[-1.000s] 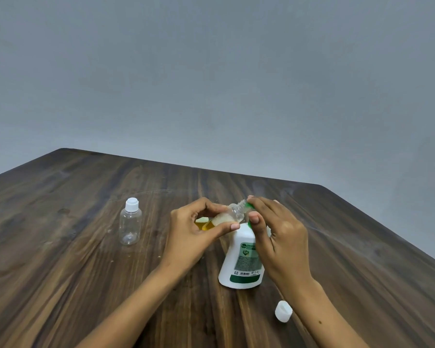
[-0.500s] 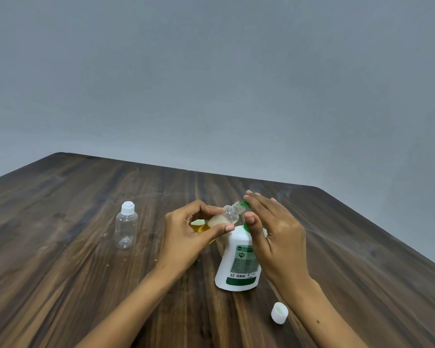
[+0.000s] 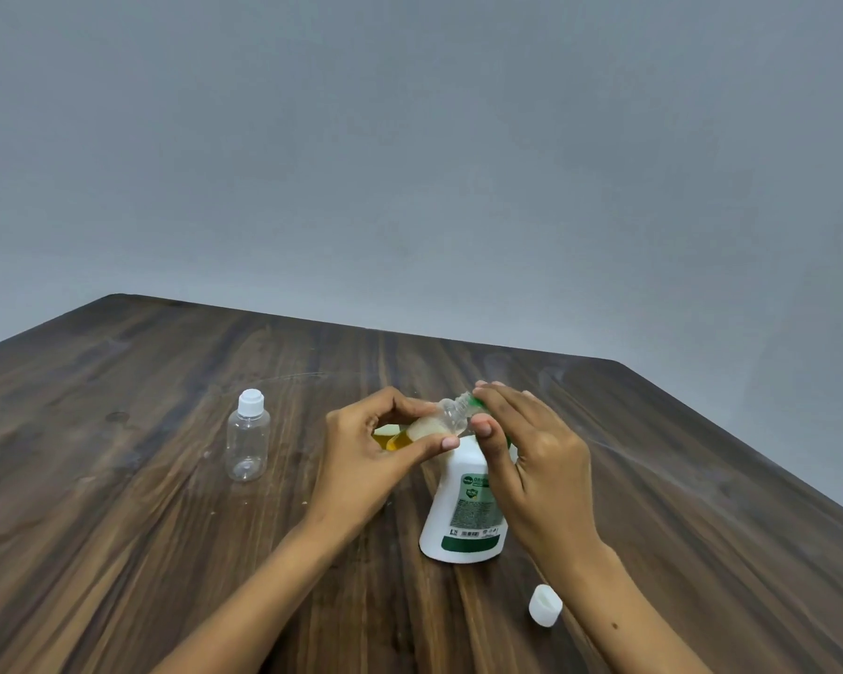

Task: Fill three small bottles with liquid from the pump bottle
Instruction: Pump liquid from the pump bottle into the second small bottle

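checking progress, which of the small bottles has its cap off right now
The tilted small bottle in the left hand, its open neck at the pump. The empty bottle standing alone stays capped.

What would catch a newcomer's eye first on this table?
At centre, the left hand holds a small clear bottle part-filled with yellow liquid tilted against the green nozzle of the white pump bottle, where the right hand rests. A capped empty clear bottle stands left; a loose white cap lies near right.
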Available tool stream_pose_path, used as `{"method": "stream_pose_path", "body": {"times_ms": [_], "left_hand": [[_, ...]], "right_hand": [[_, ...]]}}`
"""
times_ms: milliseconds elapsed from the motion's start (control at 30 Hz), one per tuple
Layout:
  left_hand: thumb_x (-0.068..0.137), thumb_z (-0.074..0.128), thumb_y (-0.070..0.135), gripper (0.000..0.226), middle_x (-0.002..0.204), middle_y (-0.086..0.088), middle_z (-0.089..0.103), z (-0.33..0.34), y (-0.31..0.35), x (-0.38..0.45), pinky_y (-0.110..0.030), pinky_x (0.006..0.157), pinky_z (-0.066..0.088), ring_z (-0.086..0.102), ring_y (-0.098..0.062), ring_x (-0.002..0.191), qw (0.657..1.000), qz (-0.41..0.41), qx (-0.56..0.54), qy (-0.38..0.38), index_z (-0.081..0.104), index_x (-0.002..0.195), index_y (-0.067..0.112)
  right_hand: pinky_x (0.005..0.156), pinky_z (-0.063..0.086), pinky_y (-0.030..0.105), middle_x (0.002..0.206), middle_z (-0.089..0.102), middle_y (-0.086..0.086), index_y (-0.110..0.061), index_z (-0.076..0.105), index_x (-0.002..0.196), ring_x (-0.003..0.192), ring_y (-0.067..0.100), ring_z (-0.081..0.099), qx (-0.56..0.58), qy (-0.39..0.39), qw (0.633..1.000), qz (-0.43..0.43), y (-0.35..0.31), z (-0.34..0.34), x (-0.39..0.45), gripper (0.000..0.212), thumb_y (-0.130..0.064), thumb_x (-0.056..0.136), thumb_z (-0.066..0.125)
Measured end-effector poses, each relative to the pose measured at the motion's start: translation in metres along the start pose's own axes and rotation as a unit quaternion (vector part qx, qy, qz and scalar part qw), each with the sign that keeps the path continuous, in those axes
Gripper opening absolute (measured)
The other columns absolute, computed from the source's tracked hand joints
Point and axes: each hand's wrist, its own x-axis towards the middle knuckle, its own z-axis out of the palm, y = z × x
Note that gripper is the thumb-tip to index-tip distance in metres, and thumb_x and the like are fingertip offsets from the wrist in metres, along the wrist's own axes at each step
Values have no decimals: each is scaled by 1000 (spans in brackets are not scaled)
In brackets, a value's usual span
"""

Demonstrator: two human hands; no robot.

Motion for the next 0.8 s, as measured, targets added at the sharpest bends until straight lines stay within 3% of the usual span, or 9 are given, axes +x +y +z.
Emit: {"method": "stream_pose_path", "body": {"times_ms": [200,667,800], "left_hand": [[63,87,26,24,83,10,75,0,2,0,-16,75,54,71,-5,83,1000,0,-11,3,74,81,15],[62,86,29,25,84,14,74,-1,3,0,-14,74,54,71,-4,84,1000,-3,6,-3,74,81,19],[61,85,32,28,84,12,75,-1,3,0,-15,75,53,71,-4,83,1000,-3,-3,3,74,81,17]], "right_hand": [[103,36,21,120,67,2,-10,70,114,114,12,59,7,-11,1000,-10,1,-6,7,71,-60,99,23],[92,45,26,109,71,1,-10,73,107,102,11,62,2,27,1000,-7,0,1,0,67,-57,100,26],[96,41,24,108,71,2,-10,73,106,102,11,61,10,18,1000,-14,2,-5,7,70,-59,100,23]]}}
